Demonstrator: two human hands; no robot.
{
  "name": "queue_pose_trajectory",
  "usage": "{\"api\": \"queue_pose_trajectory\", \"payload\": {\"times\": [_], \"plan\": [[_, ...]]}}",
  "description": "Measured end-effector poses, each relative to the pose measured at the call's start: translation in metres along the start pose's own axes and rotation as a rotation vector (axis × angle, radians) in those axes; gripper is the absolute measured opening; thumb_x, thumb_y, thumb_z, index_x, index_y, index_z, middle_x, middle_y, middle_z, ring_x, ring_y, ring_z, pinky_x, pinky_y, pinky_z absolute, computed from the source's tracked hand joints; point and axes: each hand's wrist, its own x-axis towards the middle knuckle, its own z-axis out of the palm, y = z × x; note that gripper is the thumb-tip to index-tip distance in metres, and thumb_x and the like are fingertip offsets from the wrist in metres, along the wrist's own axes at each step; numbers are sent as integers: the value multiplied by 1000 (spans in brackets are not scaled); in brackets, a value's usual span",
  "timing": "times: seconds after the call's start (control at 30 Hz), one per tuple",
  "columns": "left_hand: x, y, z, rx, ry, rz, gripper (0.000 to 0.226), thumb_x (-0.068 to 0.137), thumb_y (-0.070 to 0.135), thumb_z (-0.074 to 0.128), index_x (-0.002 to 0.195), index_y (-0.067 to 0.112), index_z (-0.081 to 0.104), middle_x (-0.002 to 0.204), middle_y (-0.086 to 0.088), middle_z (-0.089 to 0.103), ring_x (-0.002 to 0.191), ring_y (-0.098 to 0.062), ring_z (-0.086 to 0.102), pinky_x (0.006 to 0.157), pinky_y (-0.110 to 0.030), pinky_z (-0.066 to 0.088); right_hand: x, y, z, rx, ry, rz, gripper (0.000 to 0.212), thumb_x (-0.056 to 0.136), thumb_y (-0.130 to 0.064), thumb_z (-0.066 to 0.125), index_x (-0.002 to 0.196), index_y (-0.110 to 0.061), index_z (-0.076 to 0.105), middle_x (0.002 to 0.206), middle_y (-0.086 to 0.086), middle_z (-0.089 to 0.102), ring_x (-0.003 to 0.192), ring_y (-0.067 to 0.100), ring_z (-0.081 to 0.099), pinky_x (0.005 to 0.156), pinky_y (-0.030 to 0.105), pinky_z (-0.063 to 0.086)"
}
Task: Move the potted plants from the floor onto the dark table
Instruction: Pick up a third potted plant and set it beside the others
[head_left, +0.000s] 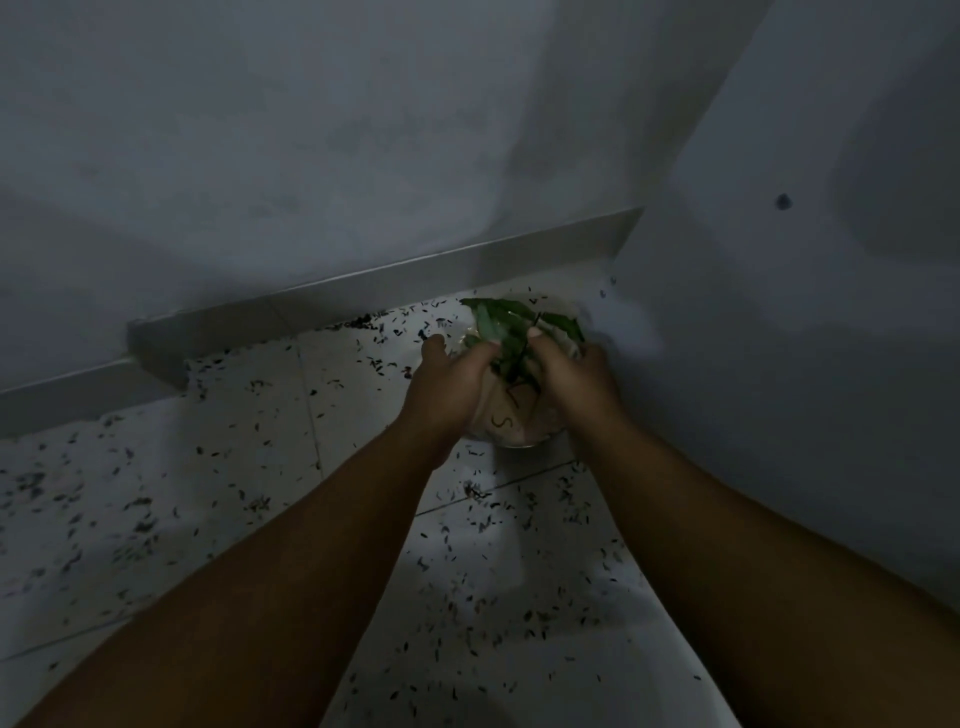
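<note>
A small potted plant (506, 418) with dark green leaves and a pale round pot stands on the floor in the corner where two walls meet. My left hand (449, 387) clasps the pot's left side. On the right side my right hand (569, 376) clasps it too, with both thumbs reaching into the leaves. The lower pot shows between my wrists, and a dark squiggle is marked on it. The dark table is out of view.
Pale speckled floor tiles (249, 467) spread to the left and toward me. A grey skirting board (363, 296) runs along the back wall. The right wall (779, 364) stands close beside the pot, with a small dark spot (783, 201) on it.
</note>
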Motion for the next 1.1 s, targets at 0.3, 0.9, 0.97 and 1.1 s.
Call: {"api": "queue_pose_trajectory", "payload": {"times": [0.3, 0.9, 0.97, 1.1], "plan": [[-63, 74, -54, -16, 44, 47, 84, 92, 53, 61, 159, 17, 23, 141, -3, 47, 111, -19, 53, 72, -25, 43, -83, -93, 2, 43, -39, -54, 105, 54, -79, 68, 139, -17, 65, 131, 6, 74, 116, 30, 72, 105, 51, 59], [-330, 351, -156, 2, 199, 81, 84, 95, 51, 58, 160, 19, 15, 156, -12, 40, 112, -17, 42, 85, -31, 36, -331, -374, -75, 22, -221, -78, 93, 58, -74, 76, 133, -19, 69, 122, 4, 77, 110, 27, 75, 97, 49, 62], [-362, 380, -168, -5, 210, 94, 84, 95, 52, 58, 160, 19, 16, 157, -13, 39, 114, -20, 44, 87, -33, 36, -359, -407, -87, 20, -239, -94, 100, 55, -75, 75, 136, -17, 67, 126, 6, 76, 111, 28, 75, 98, 48, 62], [-423, 426, -185, -34, 263, 119, 88, 93, 55, 60, 160, 22, 15, 160, -12, 36, 134, -29, 46, 94, -37, 40, -412, -461, -111, -9, -274, -142, 101, 56, -75, 70, 136, -14, 65, 125, 8, 74, 110, 28, 73, 96, 47, 63]]}}
